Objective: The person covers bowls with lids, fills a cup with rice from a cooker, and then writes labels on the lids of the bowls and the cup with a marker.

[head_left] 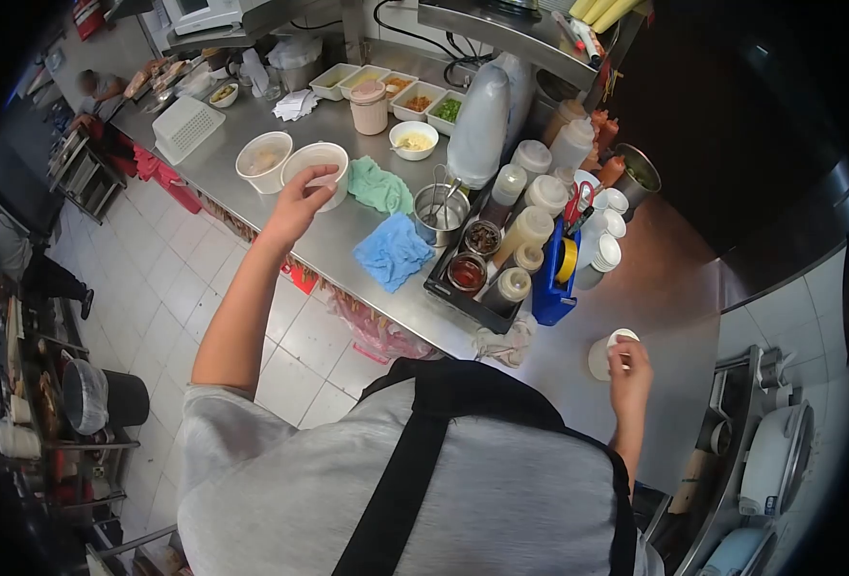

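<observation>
My left hand (300, 204) reaches out over the near side of a round white tub (336, 154), its thumb and fingers apart and overlapping the rim in this view. A second white tub (257, 152) with pale contents stands close on its left. At the right, my right hand (629, 365) is closed on the rim of a small white cup (599, 358), fingertips bent over the edge. Green (380, 184) and blue cloths (393, 252) lie crumpled on the steel counter to the right of the left hand.
A black tray (444, 288) holds sauce bottles and jars, beside a blue holder (551, 298) with scissors and yellow tape. A metal pot (441, 216) with utensils, a white bowl (413, 141) and a white basket (187, 130) stand on the counter. Other people (21, 254) are at the far left.
</observation>
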